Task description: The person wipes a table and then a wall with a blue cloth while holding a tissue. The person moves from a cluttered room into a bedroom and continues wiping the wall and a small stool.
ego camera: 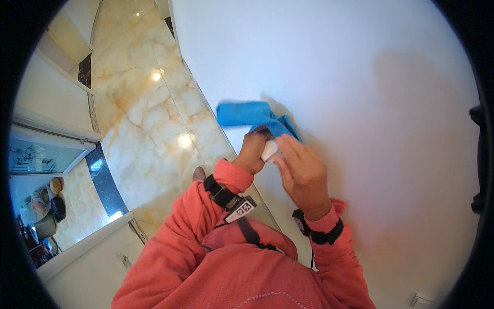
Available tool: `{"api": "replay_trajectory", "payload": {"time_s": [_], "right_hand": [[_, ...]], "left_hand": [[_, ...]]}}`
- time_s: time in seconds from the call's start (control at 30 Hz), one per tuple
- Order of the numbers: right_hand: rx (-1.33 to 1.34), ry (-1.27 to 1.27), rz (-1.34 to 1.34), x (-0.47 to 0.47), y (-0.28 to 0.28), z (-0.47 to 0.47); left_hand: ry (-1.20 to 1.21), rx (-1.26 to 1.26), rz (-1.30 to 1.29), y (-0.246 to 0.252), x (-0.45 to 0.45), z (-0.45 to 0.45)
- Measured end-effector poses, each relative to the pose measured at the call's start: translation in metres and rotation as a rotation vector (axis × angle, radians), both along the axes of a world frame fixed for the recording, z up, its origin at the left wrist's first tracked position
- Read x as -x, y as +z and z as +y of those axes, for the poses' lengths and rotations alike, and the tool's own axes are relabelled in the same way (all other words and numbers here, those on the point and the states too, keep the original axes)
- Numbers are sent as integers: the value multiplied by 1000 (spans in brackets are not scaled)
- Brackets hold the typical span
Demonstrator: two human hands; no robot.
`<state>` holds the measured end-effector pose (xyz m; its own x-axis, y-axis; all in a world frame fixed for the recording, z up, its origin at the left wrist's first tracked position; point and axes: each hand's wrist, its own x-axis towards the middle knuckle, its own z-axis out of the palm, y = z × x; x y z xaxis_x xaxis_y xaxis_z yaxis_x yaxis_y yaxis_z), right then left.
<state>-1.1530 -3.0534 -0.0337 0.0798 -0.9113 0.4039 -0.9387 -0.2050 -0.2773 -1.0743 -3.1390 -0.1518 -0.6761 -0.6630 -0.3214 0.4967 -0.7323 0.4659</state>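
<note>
My left hand (pixel 253 150) is closed in front of a white wall (pixel 347 108), and a bright blue cloth (pixel 245 113) comes out from its far side. The cloth's loose end is blurred and hangs out to the left. A small white piece (pixel 270 150) sits between both hands; its exact kind cannot be told. My right hand (pixel 307 170) pinches it between thumb and fingers. The left fingertips and the folds of cloth behind them are partly hidden.
A marbled tile floor (pixel 142 104) runs along the wall's base. On the left, a doorway with a glass panel (pixel 34 156) opens onto another tiled room, where bags (pixel 38 201) stand. A shoe tip (pixel 198 174) shows below my left arm. A wall fitting (pixel 420 299) is at lower right.
</note>
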Motion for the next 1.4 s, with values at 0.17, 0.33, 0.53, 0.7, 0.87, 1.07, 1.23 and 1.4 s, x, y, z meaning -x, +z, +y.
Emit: {"api": "replay_trajectory", "payload": {"time_s": [0.17, 0.33, 0.53, 0.7, 0.87, 1.07, 1.23, 1.4], "right_hand": [[-142, -46, 74, -7, -21, 9], [-62, 81, 156, 5, -35, 8], [19, 107, -16, 5, -36, 13], [109, 0, -120, 5, -24, 1], [289, -61, 53, 7, 0, -8], [230, -52, 152, 18, 16, 29], [168, 13, 175, 26, 13, 35], [162, 16, 313, 27, 13, 8]], "left_hand": [[36, 248, -162, 0, -16, 20], [18, 320, -62, 8, -18, 13], [9, -118, -100, 0, -16, 6], [359, 1220, -877, -38, -1, -31], [299, 847, -557, -73, 31, -1], [-140, 890, -405, -95, -26, 81], [68, 1036, -342, -80, -9, -24], [839, 1652, -1048, -21, 60, -173]]}}
